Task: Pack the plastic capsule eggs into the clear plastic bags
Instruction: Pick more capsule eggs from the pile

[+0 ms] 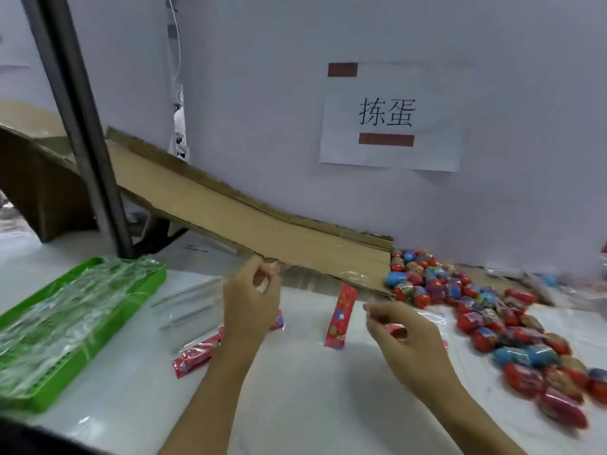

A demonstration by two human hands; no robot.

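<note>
Both hands are raised over the middle of the white table [295, 399], apart from each other. The left hand [253, 300] has its fingers curled with thumb and fingertips pinched together; the right hand [404, 336] is pinched the same way. A faint clear film seems to stretch between them, most likely one of the clear plastic bags [328, 290] being opened, though the film is too transparent and blurred to be sure of its outline.

Just beyond the hands lie three red printed header strips. One red strip [341, 315] lies between the hands with its long axis running near to far, tilted slightly right at the far end. Another red strip [197, 354] lies to the near left, angled diagonally.

The capsule eggs [486, 320] are heaped loose on the right, in a band running from the foot of the cardboard ramp [262, 224] at the far side down toward the near right corner. They point every which way.

On the left a green tray [154, 277] holds a stack of clear bags.

Judging from this, packing has hardly begun: no filled bag shows, and the whole pile remains.
</note>
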